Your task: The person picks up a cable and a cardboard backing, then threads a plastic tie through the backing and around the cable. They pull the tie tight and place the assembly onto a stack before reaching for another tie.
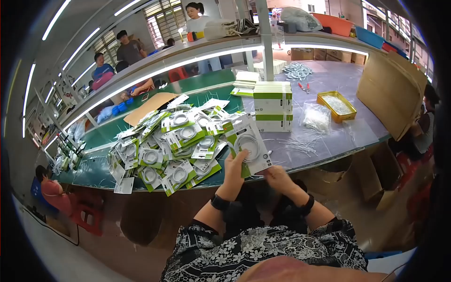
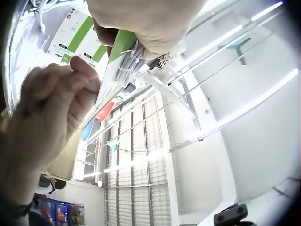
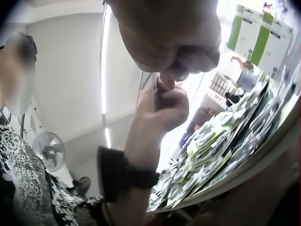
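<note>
A white and green card pack (image 1: 254, 157) with a coiled white cable is gripped at its lower left by my left hand (image 1: 233, 176), thumb on its front. The pack (image 2: 111, 77) shows nearly edge-on in the left wrist view, under my left hand (image 2: 146, 23). My right hand (image 1: 280, 180) is by the pack's lower right corner; in the left wrist view this hand (image 2: 56, 106) has curled fingers beside the pack's edge. The right wrist view shows my right hand (image 3: 169, 35) close to my left hand (image 3: 162, 113); anything between its fingertips is hidden.
A heap of similar packs (image 1: 176, 141) covers the table to the left. Behind stand stacked white-green boxes (image 1: 273, 103). To the right lie loose white ties (image 1: 300, 145), a clear bag (image 1: 315, 117), a yellow tray (image 1: 348, 116), red pliers (image 1: 304, 88) and a large cardboard box (image 1: 392, 91).
</note>
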{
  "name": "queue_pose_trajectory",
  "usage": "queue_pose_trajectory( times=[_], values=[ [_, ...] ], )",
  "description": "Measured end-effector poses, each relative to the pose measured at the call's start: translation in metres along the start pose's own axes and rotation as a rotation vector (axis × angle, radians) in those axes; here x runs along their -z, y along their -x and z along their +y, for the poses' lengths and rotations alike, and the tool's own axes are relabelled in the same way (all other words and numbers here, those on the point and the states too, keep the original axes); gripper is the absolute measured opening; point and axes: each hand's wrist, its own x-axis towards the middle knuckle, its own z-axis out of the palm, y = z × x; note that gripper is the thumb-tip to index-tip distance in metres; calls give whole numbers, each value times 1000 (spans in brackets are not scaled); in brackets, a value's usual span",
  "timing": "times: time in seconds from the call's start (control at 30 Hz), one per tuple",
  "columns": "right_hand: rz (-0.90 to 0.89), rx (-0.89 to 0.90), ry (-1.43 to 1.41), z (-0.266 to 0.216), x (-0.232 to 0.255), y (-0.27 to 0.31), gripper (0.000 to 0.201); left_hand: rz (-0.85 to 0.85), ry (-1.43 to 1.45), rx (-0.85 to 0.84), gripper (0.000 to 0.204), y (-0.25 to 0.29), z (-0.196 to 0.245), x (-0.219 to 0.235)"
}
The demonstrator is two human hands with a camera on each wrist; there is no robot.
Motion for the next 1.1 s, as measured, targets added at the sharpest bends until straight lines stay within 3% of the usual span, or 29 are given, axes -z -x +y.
queue_pose_trajectory(
  times=[0.07, 0.1, 0.13, 0.23, 0.27, 0.33, 0.37, 0.4, 0.5, 0.53, 0.63, 0.67, 0.77, 0.87, 0.93, 1.0, 1.03, 1.1],
  values=[
    [-110, -241, -143, -13, -10, 11, 19, -37, 35, 95, 28, 2, 5, -1],
    [-230, -444, -187, -29, 11, 56, 20, 1, 132, 193, 27, 43, -23, -17],
    [-224, -445, -197, -25, 5, 59, 20, 2, 121, 197, 27, 47, -18, -15],
    [55, -44, 21, 17, 2, 77, 16, -119, 50, 339, 27, 63, -19, -9],
    [53, -45, 25, 21, 10, 77, 16, -121, 54, 339, 27, 71, -30, -9],
    [-40, 88, 235, 26, 31, 65, 17, -104, 421, 704, 27, 89, -49, -19],
    [-86, 158, 336, 28, 36, 61, 18, -102, 424, 701, 27, 89, -46, -21],
    [-93, 155, 332, 29, 34, 64, 18, -122, 349, 658, 27, 90, -45, -22],
    [28, -656, -965, 28, 18, 77, 26, -109, 224, 555, 28, 97, -38, -17],
    [3, -667, -970, 27, 15, 79, 26, -126, 108, 481, 28, 95, -38, -11],
    [-145, -212, -25, 27, 23, 79, 34, -160, -133, 330, 28, 79, -36, 6],
    [-151, -211, -34, 30, 24, 80, 34, -136, -165, 269, 28, 74, -35, 14],
    [34, -747, -750, 39, 34, 76, 34, -76, -215, 144, 28, 59, -34, 28],
    [-53, -687, -733, 27, 19, 56, 35, -93, -661, 21, 28, 58, -43, 35],
    [-40, -646, -749, 9, 8, 37, 37, -28, -947, -220, 25, 62, -29, 15],
    [35, -642, -734, 9, -4, 17, 38, 77, -751, -274, 28, 45, -51, 32],
    [-13, -677, -674, 17, -4, 11, 43, 70, -627, -161, 29, 37, -49, 37],
    [-19, -647, -627, 16, -5, -7, 40, 10, -337, -102, 27, 32, -36, 35]
  ],
)
